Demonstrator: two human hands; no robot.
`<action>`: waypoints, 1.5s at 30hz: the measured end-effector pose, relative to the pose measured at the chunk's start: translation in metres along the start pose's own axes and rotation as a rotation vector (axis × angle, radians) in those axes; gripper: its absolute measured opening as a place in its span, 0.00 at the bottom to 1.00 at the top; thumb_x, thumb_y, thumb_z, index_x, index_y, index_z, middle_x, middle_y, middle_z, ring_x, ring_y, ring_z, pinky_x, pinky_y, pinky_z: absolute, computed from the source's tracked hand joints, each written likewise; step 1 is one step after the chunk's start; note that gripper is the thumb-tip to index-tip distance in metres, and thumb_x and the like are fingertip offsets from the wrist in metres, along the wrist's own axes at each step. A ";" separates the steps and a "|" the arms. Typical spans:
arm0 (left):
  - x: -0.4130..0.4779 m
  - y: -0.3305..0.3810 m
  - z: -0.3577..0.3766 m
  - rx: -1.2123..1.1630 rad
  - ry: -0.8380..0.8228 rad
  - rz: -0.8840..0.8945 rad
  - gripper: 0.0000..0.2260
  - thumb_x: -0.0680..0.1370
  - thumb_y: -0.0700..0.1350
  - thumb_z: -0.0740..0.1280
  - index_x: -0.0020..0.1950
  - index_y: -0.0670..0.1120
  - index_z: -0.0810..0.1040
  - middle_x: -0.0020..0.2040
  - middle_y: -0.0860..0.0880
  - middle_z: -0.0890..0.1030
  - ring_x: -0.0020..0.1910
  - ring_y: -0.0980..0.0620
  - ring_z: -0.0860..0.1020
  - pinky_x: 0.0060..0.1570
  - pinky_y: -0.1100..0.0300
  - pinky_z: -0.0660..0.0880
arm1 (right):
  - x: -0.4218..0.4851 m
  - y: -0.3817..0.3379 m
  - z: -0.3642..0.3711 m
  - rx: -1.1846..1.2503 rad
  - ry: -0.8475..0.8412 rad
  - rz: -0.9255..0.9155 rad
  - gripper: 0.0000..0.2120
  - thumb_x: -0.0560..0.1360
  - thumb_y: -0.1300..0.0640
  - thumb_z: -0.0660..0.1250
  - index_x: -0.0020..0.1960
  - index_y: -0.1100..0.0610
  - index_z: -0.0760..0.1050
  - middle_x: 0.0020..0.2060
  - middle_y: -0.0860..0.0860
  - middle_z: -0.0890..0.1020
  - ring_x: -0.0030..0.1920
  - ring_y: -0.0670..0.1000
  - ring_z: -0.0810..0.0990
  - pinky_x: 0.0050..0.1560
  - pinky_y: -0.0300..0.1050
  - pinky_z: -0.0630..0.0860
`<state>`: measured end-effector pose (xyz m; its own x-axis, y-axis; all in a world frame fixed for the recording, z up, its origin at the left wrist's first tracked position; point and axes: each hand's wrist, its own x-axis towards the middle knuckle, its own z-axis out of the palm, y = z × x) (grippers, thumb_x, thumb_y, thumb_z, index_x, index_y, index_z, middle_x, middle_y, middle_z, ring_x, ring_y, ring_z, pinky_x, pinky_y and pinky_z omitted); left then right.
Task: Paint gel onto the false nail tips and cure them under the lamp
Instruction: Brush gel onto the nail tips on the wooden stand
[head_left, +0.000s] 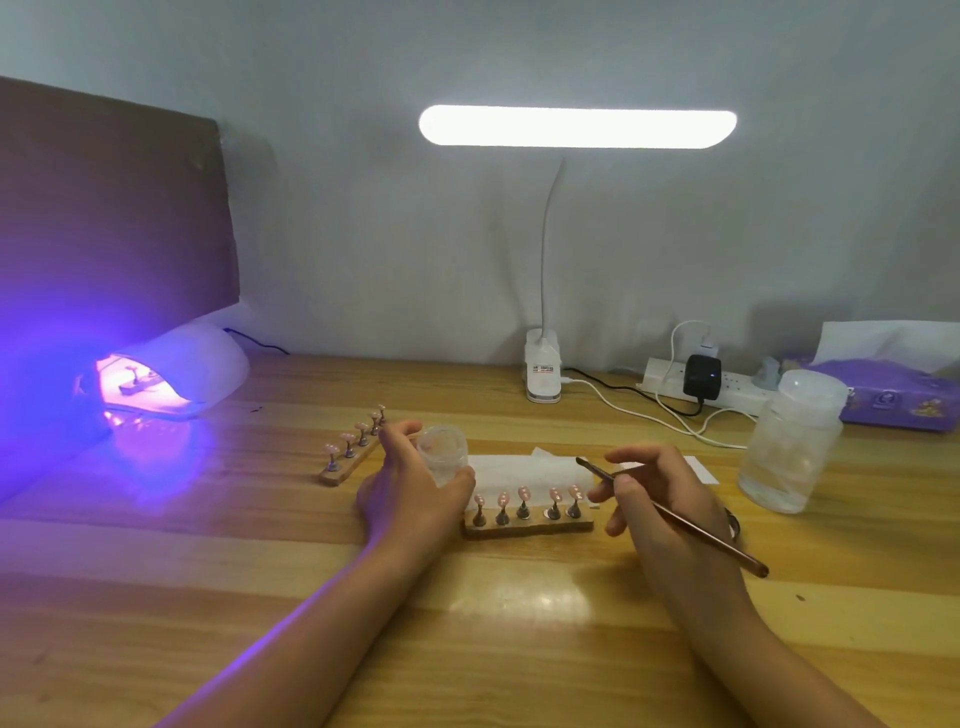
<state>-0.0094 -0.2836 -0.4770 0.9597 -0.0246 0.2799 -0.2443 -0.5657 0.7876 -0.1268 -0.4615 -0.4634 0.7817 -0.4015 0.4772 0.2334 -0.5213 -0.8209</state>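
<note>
Left hand (410, 486) curled round small clear jar (443, 452). Right hand (660, 499) pinches brush (670, 514), bristle end pointing toward jar, not touching it. Wooden holder (527, 526) with five pink nail tips (523, 492) on table (467, 623) between hands, by white tissue (511, 467). Second holder (345, 465) beside left hand. Curing lamp (192, 371) far left, glowing purple, another holder inside. Large lidded jar (792, 441) right.

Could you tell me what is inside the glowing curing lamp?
Inside the curing lamp, a holder with nail tips shows; the glare hides their count, and the hood covers anything further back.
</note>
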 end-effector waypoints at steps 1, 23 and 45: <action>-0.001 0.001 0.000 -0.009 0.005 0.002 0.28 0.74 0.49 0.72 0.65 0.49 0.58 0.62 0.49 0.75 0.58 0.44 0.77 0.63 0.47 0.70 | 0.000 0.001 0.000 0.017 -0.030 0.019 0.08 0.79 0.61 0.63 0.50 0.48 0.75 0.40 0.41 0.84 0.37 0.43 0.82 0.36 0.35 0.77; -0.027 0.006 0.009 0.255 -0.207 0.727 0.22 0.73 0.58 0.68 0.64 0.56 0.64 0.47 0.62 0.73 0.45 0.61 0.71 0.41 0.64 0.69 | 0.007 0.005 0.000 0.303 0.015 0.337 0.01 0.78 0.59 0.66 0.49 0.56 0.76 0.35 0.50 0.85 0.30 0.45 0.79 0.39 0.43 0.78; -0.027 0.011 0.005 0.265 -0.162 0.733 0.16 0.75 0.48 0.70 0.60 0.52 0.71 0.46 0.57 0.78 0.44 0.56 0.76 0.41 0.59 0.75 | 0.003 0.001 0.001 0.267 -0.031 0.276 0.03 0.75 0.65 0.67 0.45 0.58 0.76 0.33 0.50 0.83 0.31 0.42 0.77 0.36 0.41 0.75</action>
<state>-0.0378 -0.2933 -0.4783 0.5808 -0.5748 0.5764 -0.7995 -0.5359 0.2712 -0.1234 -0.4621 -0.4630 0.8524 -0.4740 0.2209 0.1511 -0.1812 -0.9718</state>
